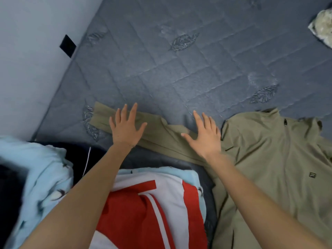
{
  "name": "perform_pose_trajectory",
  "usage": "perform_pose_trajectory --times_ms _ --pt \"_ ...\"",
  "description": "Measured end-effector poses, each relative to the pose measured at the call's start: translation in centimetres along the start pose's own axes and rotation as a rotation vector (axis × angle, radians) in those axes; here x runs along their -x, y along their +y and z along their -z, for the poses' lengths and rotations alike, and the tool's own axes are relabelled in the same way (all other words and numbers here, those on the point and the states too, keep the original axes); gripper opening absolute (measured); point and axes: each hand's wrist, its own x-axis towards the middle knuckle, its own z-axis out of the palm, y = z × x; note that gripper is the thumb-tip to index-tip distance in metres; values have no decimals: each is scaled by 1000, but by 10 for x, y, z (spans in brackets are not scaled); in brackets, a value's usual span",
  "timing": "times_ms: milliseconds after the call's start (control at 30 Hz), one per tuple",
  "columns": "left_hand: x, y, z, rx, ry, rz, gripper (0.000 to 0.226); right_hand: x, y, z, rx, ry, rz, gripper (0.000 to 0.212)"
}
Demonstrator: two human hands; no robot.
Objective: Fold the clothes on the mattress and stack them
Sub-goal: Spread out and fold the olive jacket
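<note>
An olive-green jacket of thin woven cloth (269, 168), zip-necked with a small chest logo, lies front-up on the dark grey quilted mattress (179, 60). Its body sits at about 4 o'clock in view. Its long sleeve (161, 131) stretches from the shoulder toward 9 o'clock. The left hand (125, 126) lies flat on the sleeve near the cuff, fingers spread. The right hand (204, 135) lies flat and spread nearer the shoulder. Neither grips anything.

The cloth looks light, soft and rather slick, so it should crease easily but may slide back. Pinching the sleeve at the cuff and folding it across the chest toward 3 o'clock seems sensible.

At 7 o'clock a red and white garment (152, 203) rests on pale blue fleecy cloth (36, 168).
</note>
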Motion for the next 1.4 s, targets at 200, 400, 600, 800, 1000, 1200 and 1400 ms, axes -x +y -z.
perform_pose_trajectory --times_ms 200,400,600,800,1000,1200,1400 --pt "-8 -33 -20 46 -74 92 75 -14 -14 -23 59 -55 27 88" --pt "-25 -55 -32 360 22 410 82 -30 -21 -42 58 -93 72 89" --pt "-40 -61 -46 734 93 743 82 -41 -23 -62 3 -138 50 90" --pt "-53 -74 -47 972 409 970 64 -36 -26 -72 -55 -120 53 88" --pt "-55 -72 -47 1193 430 931 41 -35 -31 -63 -143 -37 85 85" --pt "-46 -22 -15 1268 331 381 21 -36 -54 -44 -462 3 54 81" --pt "-29 46 5 987 143 -175 28 -36 -71 -14 -1073 -86 -172 59"
